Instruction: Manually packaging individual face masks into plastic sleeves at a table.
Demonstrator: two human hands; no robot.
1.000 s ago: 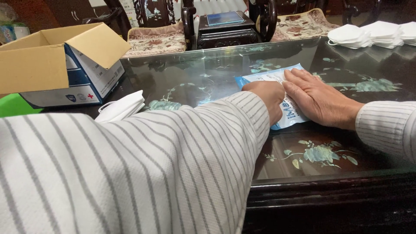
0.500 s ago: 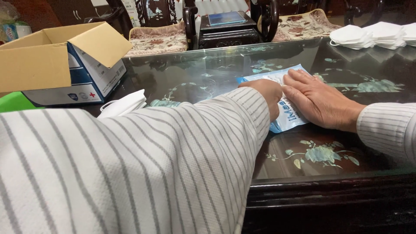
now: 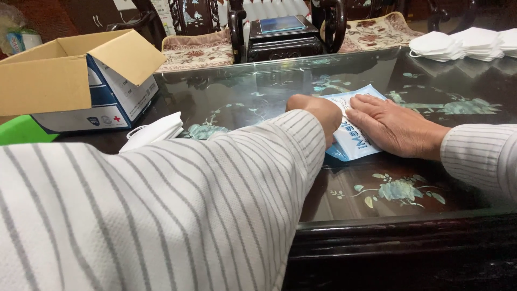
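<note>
A flat light-blue and white plastic packet lies on the dark glass-topped table. My right hand rests flat on the packet with fingers spread, pressing it down. My left hand is curled into a fist at the packet's left edge, knuckles up; whether it pinches the packet is hidden by the hand. Both arms wear white sleeves with thin grey stripes, and the left sleeve fills the lower left of the view.
An open cardboard box stands at the far left, a green object beside it. A folded white mask lies near the box. Several white masks are stacked at the back right. Carved chairs and a small dark stand line the far edge.
My left hand has slid left along the packet's edge, and my right hand has shifted slightly left with it. The packet stays on the table.
</note>
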